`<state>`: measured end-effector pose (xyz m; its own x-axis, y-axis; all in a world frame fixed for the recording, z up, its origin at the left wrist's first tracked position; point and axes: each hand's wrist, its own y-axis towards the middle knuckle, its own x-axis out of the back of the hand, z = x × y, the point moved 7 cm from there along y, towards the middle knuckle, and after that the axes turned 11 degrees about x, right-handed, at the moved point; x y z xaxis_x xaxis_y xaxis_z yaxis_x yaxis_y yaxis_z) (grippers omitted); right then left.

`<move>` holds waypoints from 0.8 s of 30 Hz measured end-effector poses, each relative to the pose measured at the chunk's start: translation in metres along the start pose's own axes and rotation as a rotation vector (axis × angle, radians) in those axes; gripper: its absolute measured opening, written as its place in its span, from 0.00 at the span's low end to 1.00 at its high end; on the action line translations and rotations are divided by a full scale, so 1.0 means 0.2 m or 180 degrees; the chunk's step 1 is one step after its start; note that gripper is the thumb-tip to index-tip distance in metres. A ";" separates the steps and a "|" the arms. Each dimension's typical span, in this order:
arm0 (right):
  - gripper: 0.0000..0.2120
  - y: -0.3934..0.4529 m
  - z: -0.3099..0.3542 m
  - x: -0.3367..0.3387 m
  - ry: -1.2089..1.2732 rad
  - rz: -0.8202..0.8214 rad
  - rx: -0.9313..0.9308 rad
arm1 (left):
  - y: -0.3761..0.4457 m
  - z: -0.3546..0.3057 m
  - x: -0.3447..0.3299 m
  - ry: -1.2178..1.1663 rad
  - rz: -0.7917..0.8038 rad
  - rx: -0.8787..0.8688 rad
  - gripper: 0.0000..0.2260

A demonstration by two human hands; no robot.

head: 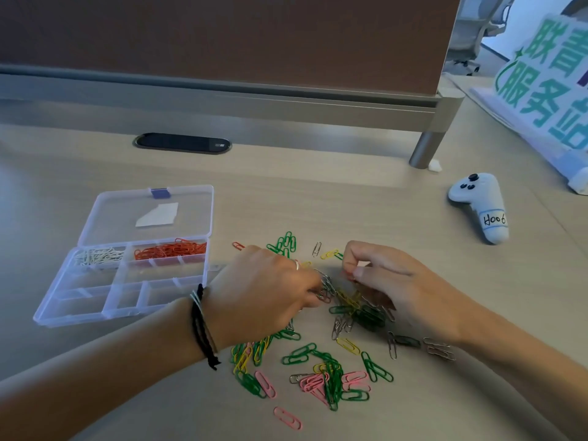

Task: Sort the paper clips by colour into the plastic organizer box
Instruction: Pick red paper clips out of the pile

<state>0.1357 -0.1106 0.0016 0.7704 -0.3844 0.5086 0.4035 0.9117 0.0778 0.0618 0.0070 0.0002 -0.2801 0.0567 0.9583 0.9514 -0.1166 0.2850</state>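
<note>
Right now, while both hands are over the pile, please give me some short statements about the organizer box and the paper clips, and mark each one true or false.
1. The plastic organizer box has its lid open. True.
2. The orange paper clips lie in a back compartment of the box. True.
3. The green paper clips are already sorted into the box. False: they lie loose on the desk; only orange and white paper clips are in the box.
4. The left hand grips a bunch of silver paper clips. True.
5. The right hand rests flat on the white controller. False: its fingers are curled above the pile, and the controller lies apart, farther back on the right.
</note>
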 end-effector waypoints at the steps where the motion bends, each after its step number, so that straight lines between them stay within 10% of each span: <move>1: 0.14 0.00 -0.02 0.01 0.0231 -0.0101 -0.0144 | 0.01 -0.01 0.00 0.0108 0.0060 -0.0027 0.08; 11: 0.09 -0.01 -0.12 0.09 0.0922 -0.0827 -0.0819 | 0.04 -0.04 -0.05 0.0269 0.0420 -0.0139 0.06; 19: 0.15 -0.01 -0.18 0.01 0.2287 -0.0603 -0.0925 | 0.03 0.06 0.00 -0.2284 0.0677 0.0994 0.09; 24: 0.05 0.05 -0.14 -0.09 0.3563 -0.0074 -0.0659 | 0.00 0.02 -0.07 -0.5856 0.1805 0.1383 0.06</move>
<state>0.1404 -0.0989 -0.0302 0.7278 -0.4094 -0.5503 0.4171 0.9011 -0.1186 0.0660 0.0106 -0.0129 0.1916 0.9218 -0.3371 0.9102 -0.2954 -0.2904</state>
